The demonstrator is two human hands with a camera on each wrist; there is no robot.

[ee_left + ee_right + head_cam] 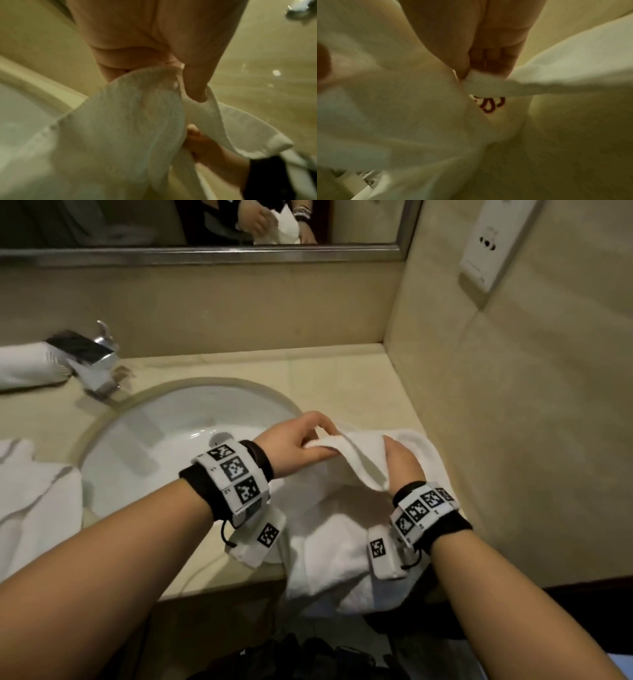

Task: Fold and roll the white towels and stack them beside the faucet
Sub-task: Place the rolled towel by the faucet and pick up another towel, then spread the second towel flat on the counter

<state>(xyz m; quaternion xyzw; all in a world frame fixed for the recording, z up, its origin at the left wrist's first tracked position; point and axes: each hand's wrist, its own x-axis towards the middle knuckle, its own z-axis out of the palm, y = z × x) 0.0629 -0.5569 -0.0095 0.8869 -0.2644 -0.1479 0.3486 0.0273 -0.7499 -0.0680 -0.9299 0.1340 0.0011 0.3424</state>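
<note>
- Head view: left hand (294, 440) pinches an edge of the towel (342, 529), thumb under, fingers curled over the top. Right hand (400, 463) is just beside it, fingers tucked into the same raised fold – curled on cloth. Rest of the towel sags below both wrists, over the counter (325, 378) edge near the body. Sink (164, 436) lies left of the left hand. Faucet (92, 357) sits far left and beyond it, with one rolled towel (30, 368) touching its far side. A loose pile (34, 494) lies well left of the left arm.
- Left wrist view: thumb and fingers close on a thin hem of the towel (130, 121); the right hand (211, 148) shows below, holding the same cloth. Blurry.
- Right wrist view: right fingers (489, 58) curl on a folded hem; red stitched mark (489, 104) sits just under them. Towel (393, 108) fills the frame. Very blurred, so grip depth is unclear.
- Stage, as I judge it: early fold on this towel – one roll placed, pile untouched.
- Risks: most of the cloth hangs off the counter, so its weight could drag the hem out of a light pinch and drop it to the floor. Hands this close leave the edges unmatched, giving a skewed fold and a lopsided roll. A corner swung left could dip into the sink and get wet.
</note>
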